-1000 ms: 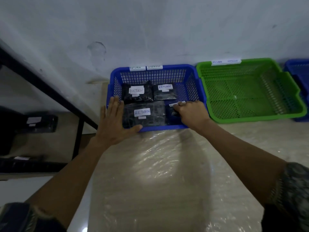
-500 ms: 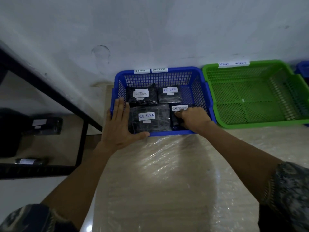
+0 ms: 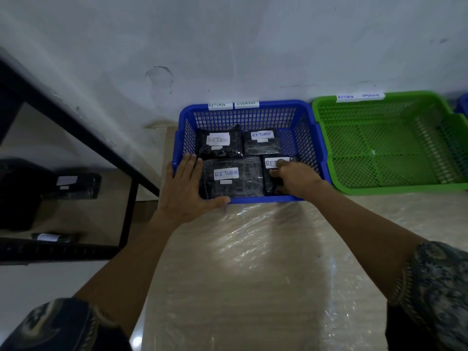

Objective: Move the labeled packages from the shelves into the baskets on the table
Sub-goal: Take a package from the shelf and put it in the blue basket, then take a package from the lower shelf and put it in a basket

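Left hand (image 3: 186, 192) flat on the blue basket (image 3: 307, 138), right hand (image 3: 296, 178) clutching the small package (image 3: 269, 184) mid-frame; released crooked, it could ride onto the large package (image 3: 243, 188).

Dim, bluish indoor light fills the room. The plastic film (image 3: 253, 231) over the worktop (image 3: 379, 211) throws back pale streaks of glare, and a broad soft shadow (image 3: 286, 287) lies down its middle. One small bright reflection sits at the bottom edge. The shelf unit (image 3: 76, 138) at left is sunk in deep gloom. Wide-angle bending curves the wall (image 3: 228, 46) and frame edges. The patterned sleeves (image 3: 435, 287) in the lower corners look soft.
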Available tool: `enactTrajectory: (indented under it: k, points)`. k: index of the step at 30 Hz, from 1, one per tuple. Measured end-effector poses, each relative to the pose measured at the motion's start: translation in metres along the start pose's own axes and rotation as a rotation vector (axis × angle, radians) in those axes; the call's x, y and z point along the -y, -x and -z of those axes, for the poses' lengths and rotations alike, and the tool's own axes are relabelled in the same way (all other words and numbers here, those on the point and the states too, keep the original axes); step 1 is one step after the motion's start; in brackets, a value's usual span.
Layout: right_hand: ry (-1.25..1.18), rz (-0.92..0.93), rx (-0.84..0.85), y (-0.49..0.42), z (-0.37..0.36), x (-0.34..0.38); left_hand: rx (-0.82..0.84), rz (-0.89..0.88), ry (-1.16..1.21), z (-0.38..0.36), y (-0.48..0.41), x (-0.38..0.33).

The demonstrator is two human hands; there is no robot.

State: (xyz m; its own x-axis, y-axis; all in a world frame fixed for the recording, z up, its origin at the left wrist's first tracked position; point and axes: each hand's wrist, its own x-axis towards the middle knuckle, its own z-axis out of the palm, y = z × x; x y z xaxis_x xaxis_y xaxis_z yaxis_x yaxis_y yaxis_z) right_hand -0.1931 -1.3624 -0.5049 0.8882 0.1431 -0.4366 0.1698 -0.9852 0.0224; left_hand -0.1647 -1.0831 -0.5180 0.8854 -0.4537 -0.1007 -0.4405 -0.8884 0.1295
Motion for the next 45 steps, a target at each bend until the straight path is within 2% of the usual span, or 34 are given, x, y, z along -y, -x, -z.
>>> enactTrajectory:
  k: [3, 8, 11, 18, 22, 27, 33, 39, 45]
  points:
    - [-0.12, -0.034, -0.025, 0.005, 0.001, 0.0, -0.01, -0.003, 0.009, -0.001, 0.0, -0.001]
    - [-0.149, -0.098, -0.076, 0.012, 0.007, 0.001, 0.008, 0.006, -0.007, 0.0, 0.0, 0.001]
    - [-0.198, -0.143, -0.164, 0.021, 0.01, 0.005, -0.004, 0.015, 0.028, 0.003, 0.002, 0.0]
    - [-0.21, -0.127, -0.335, 0.057, 0.023, 0.03, -0.087, 0.066, 0.058, 0.035, 0.04, -0.004]
    - [-0.219, -0.107, -0.421, 0.093, 0.031, 0.061, -0.195, 0.069, 0.049, 0.062, 0.078, 0.003]
    - [-0.171, -0.096, -0.436, 0.152, 0.045, 0.125, -0.264, 0.055, 0.035, 0.1, 0.147, 0.018]
    - [-0.148, -0.073, -0.534, 0.237, 0.051, 0.24, -0.311, 0.031, 0.027, 0.13, 0.276, 0.046]
    - [-0.088, 0.041, -0.559, 0.304, 0.072, 0.349, -0.393, 0.075, 0.003, 0.166, 0.396, 0.091]
    - [-0.099, 0.189, -0.655, 0.346, 0.108, 0.436, -0.567, 0.156, 0.025, 0.208, 0.497, 0.129]
